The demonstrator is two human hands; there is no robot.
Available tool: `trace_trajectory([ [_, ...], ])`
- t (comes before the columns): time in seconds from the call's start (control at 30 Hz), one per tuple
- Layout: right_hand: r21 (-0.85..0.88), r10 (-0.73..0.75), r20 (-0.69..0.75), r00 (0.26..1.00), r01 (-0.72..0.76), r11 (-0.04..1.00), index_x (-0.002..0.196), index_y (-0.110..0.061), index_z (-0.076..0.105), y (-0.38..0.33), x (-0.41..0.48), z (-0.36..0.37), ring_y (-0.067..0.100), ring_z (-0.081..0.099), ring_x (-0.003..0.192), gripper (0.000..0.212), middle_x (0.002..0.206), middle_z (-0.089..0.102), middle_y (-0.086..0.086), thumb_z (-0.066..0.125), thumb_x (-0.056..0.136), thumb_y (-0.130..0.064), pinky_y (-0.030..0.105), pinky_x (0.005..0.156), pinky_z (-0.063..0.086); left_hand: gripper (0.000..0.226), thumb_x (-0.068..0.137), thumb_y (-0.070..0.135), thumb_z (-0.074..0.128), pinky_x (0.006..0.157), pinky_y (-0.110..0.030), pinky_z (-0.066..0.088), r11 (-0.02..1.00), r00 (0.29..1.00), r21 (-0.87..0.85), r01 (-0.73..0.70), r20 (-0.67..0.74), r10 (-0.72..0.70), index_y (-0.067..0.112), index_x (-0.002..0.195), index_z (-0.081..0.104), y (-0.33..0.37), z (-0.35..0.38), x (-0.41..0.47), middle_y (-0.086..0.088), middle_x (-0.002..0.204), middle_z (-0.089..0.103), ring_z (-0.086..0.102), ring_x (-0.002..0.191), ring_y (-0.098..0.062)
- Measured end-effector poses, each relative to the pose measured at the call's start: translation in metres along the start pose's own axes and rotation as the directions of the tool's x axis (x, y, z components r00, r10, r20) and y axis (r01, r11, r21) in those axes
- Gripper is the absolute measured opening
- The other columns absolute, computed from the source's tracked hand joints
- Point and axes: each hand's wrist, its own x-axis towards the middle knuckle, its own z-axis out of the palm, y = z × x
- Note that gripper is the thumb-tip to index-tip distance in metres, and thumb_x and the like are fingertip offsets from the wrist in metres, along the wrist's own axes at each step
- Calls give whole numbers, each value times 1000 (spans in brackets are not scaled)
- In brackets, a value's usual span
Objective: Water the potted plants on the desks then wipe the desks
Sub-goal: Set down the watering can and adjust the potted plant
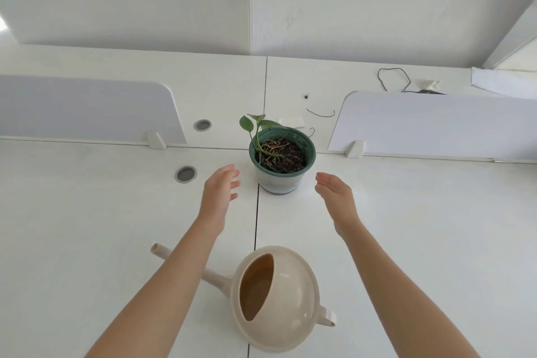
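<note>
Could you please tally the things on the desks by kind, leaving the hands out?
Potted plant: 1
Watering can: 1
Round cable grommets: 2
Desk dividers: 2
Loose black cords: 2
Total: 8

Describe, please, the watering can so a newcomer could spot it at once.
On the white desks, look at the near edge, closer to the camera than the green-rimmed plant pot. The cream plastic watering can sits there between the person's forearms, astride the seam. Its round body, oval top opening and long thin spout pointing left distinguish it.
</note>
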Motion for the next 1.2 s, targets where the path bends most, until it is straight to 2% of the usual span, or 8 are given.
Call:
trace_trajectory([
  [0.17, 122, 52, -42, 998, -47, 991, 135, -11, 38, -4, 41, 15, 19, 39, 130, 45, 142, 41, 3, 45, 91, -8, 29, 101, 31, 45, 97, 27, 33, 102, -37, 32, 998, 998, -33, 60, 24, -59, 13, 140, 34, -10, 30, 50, -4, 141, 41, 42, 124, -19],
  [0.37, 209, -7, -49, 999, 17, 978, 98, -40, 45, 1, 64, 37, -14, 47, 92, 28, 99, 50, -28, 35, 96, -14, 10, 76, 39, 39, 95, 39, 26, 105, -36, 32, 995, 985, -84, 57, 166, -42, 20, 114, 54, -21, 58, 85, 5, 121, 58, 44, 123, -13],
  [0.5, 214, -23, -49, 999, 33, 976, 131, -24, 42, 8, 69, 42, -5, 47, 106, 36, 121, 51, -14, 35, 96, -19, 8, 80, 37, 75, 79, 55, 34, 117, -41, 18, 996, 981, -59, 71, 185, -59, 26, 146, 15, -32, 64, 83, 3, 154, 22, 22, 141, -11],
  [0.63, 195, 29, -17, 999, -25, 980, 142, -18, 26, -1, 83, 36, 6, 32, 129, 47, 141, 36, -10, 33, 97, -29, 18, 100, 24, 63, 95, 43, 28, 118, -36, 9, 993, 979, -70, 93, 186, -78, 28, 148, -3, -39, 66, 70, 8, 157, 7, 11, 143, -9],
  [0.83, 197, 36, -142, 989, -8, 980, 141, -19, 26, -1, 70, 35, 1, 33, 115, 47, 123, 37, -13, 34, 96, -28, 20, 97, 24, 74, 84, 56, 29, 118, -36, 8, 994, 989, -49, 95, 116, -88, 21, 148, 13, -39, 56, 74, 8, 157, 13, 11, 143, -7],
  [0.93, 164, 12, -151, 989, 13, 986, 138, -17, 34, 7, 59, 44, 7, 37, 124, 44, 137, 40, -6, 36, 96, -26, 21, 99, 27, 79, 79, 59, 33, 116, -33, 11, 995, 986, -44, 90, 143, -83, 23, 147, 17, -31, 59, 77, 8, 156, 18, 15, 142, -7],
  [1.1, 87, 17, -54, 998, -13, 996, 145, -19, 7, 8, 59, 61, 11, 5, 142, 59, 155, 4, -4, 35, 95, -35, 35, 118, 10, 67, 97, 36, 31, 115, -32, 8, 997, 987, 29, 68, 141, -72, 23, 146, -14, -33, 78, 60, 6, 158, -1, 6, 144, -11],
  [1.2, 128, 13, -28, 1000, -9, 992, 145, -23, 4, 3, 67, 55, 9, 3, 142, 58, 156, 1, -6, 33, 96, -35, 31, 116, 9, 72, 96, 37, 33, 117, -35, 7, 996, 990, 51, 72, 114, -77, 23, 145, -18, -34, 84, 56, 5, 158, -2, 5, 144, -13],
])
